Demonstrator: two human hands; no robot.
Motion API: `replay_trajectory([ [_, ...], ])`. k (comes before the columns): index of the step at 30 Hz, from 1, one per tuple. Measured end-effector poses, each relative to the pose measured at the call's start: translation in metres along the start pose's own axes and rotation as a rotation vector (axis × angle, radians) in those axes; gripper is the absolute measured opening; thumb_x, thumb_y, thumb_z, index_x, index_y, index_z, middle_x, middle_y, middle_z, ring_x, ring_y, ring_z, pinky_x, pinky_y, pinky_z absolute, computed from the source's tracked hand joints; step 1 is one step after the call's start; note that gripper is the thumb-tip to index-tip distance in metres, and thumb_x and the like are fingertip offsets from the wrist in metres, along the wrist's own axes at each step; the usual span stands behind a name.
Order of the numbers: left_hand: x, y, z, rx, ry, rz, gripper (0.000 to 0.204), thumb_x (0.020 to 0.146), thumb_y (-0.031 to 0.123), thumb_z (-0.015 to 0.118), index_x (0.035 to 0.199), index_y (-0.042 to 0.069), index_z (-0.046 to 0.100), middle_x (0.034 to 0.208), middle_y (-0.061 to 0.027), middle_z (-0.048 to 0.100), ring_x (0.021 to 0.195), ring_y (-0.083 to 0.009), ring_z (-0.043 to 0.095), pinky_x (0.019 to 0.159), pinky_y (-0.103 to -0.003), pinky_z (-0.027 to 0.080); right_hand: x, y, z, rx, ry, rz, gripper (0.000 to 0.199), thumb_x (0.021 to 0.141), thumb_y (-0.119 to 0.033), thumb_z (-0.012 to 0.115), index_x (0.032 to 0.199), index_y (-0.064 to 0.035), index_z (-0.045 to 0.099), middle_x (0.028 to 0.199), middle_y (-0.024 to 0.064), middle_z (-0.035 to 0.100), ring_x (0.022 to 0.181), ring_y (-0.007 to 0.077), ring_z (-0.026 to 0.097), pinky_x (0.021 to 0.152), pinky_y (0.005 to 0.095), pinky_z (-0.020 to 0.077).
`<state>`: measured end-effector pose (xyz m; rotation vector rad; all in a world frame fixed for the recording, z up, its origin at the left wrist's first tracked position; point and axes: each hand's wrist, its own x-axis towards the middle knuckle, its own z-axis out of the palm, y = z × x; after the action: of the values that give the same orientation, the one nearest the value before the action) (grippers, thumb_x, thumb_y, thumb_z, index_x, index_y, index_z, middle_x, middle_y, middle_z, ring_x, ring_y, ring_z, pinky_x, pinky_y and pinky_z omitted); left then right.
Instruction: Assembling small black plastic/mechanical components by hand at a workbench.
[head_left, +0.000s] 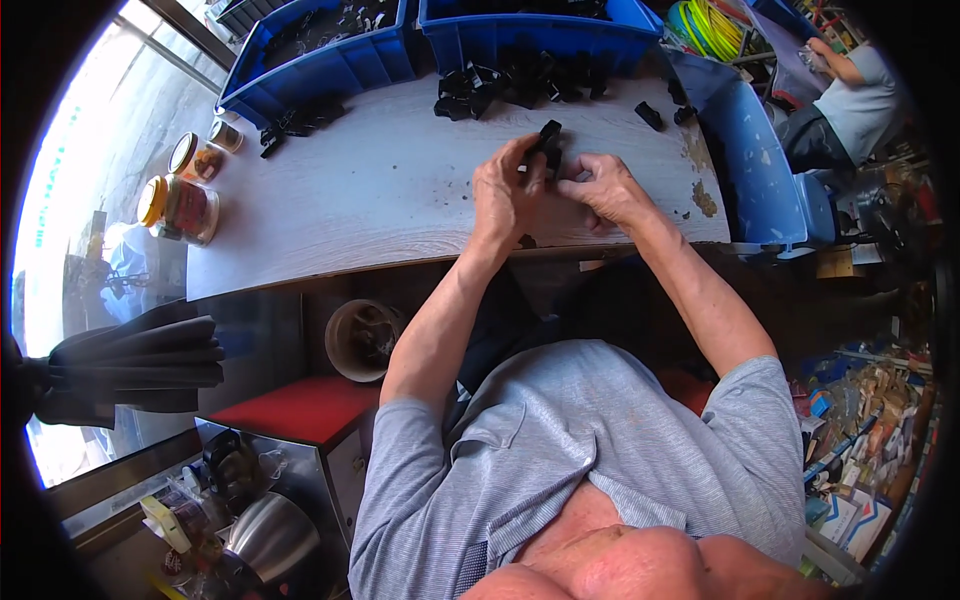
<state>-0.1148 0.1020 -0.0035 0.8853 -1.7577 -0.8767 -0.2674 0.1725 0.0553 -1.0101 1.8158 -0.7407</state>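
My left hand (500, 195) is closed around a small black plastic part (549, 140), which sticks up above the fingers near the table's front edge. Close beside it, my right hand (612, 190) has its thumb and fingers drawn together in a pinch, pointing at the part. Whatever those fingertips may hold is too small to make out. Beyond my hands lies a pile of similar black parts (520, 82) in front of a blue bin. One loose black part (649, 116) rests to the right.
Two blue bins (330, 62) (540, 36) of black parts stand along the far side of the white table (330, 200). Lidded jars (188, 210) stand at its left end. A light-blue bin (762, 165) adjoins the right edge. Another person (850, 105) sits beyond it.
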Motion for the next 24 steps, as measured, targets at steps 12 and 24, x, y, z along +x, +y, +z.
replay_trajectory([
  [12,-0.007,0.01,-0.007,0.355,-0.095,0.303,0.025,0.084,0.008,0.069,0.109,0.007,0.072,0.095,-0.0129,0.072,0.089,-0.0331,0.069,0.079,-0.044,0.055,0.019,0.005,0.001,0.132,-0.008,-0.168,0.046,0.084,-0.005,0.066,0.129,-0.0136,0.061,0.064,0.0008,0.057,0.045,0.011,0.054,0.038,0.029,0.0444],
  [24,-0.006,0.005,-0.018,0.207,-0.2,0.22,0.028,0.082,0.003,0.069,0.108,0.011,0.075,0.105,-0.0118,0.072,0.095,-0.0304,0.071,0.078,-0.04,0.058,0.025,0.009,0.001,0.047,-0.028,-0.118,0.031,0.082,-0.007,0.068,0.112,-0.011,0.061,0.064,0.0002,0.057,0.043,0.0104,0.051,0.035,0.0283,0.0394],
])
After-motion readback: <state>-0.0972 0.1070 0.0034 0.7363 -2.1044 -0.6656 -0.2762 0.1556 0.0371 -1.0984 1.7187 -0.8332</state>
